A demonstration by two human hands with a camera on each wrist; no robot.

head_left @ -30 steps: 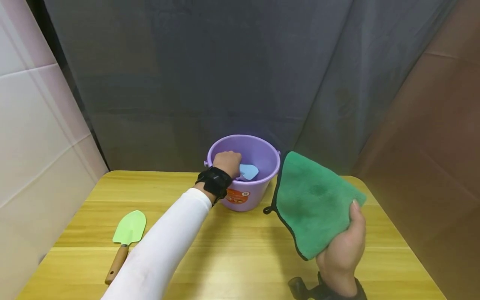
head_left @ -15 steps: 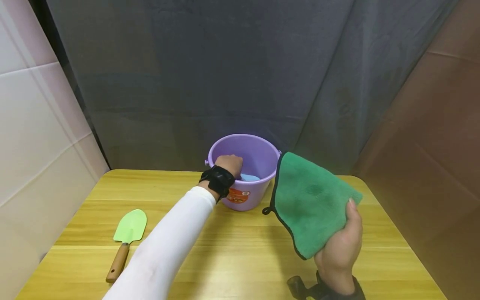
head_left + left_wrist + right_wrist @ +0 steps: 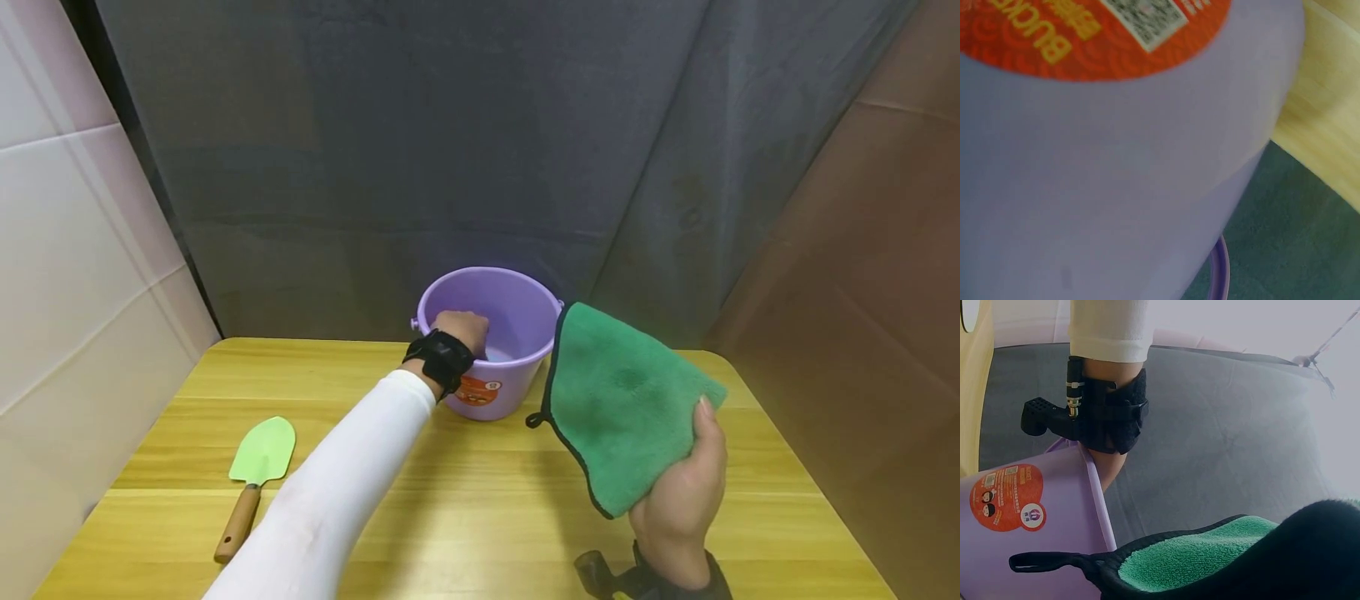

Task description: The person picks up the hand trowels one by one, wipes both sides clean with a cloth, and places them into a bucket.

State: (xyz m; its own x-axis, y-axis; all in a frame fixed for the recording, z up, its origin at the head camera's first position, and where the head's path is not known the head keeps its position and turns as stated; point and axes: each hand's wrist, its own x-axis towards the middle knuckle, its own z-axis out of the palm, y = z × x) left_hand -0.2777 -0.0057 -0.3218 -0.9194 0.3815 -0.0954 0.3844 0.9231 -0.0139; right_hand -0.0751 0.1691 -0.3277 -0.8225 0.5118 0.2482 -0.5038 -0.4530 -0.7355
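Note:
My left hand (image 3: 463, 327) reaches over the near rim into a purple bucket (image 3: 536, 354), its fingers hidden behind the wall. Beside it, low in the bucket, a sliver of a light blue thing (image 3: 497, 355) shows; I cannot tell whether the fingers still hold it. My right hand (image 3: 678, 508) grips a green towel (image 3: 630, 400) with dark edging and a hanging loop, thumb on top, in front of the bucket's right side. The left wrist view is filled by the bucket's outer wall (image 3: 1097, 156). In the right wrist view, the towel (image 3: 1191, 553) overlaps the bucket (image 3: 1054, 506).
A green-bladed trowel (image 3: 264, 450) with a wooden handle lies at the left of the wooden table (image 3: 480, 517), beside my left forearm. A dark grey cloth (image 3: 450, 142) hangs behind, with a white sheet (image 3: 75, 250) left and a brown one (image 3: 862, 275) right.
My left hand has sunk a little deeper into the bucket. The light blue blade beside it has dropped mostly out of sight. My right hand and the towel have barely moved.

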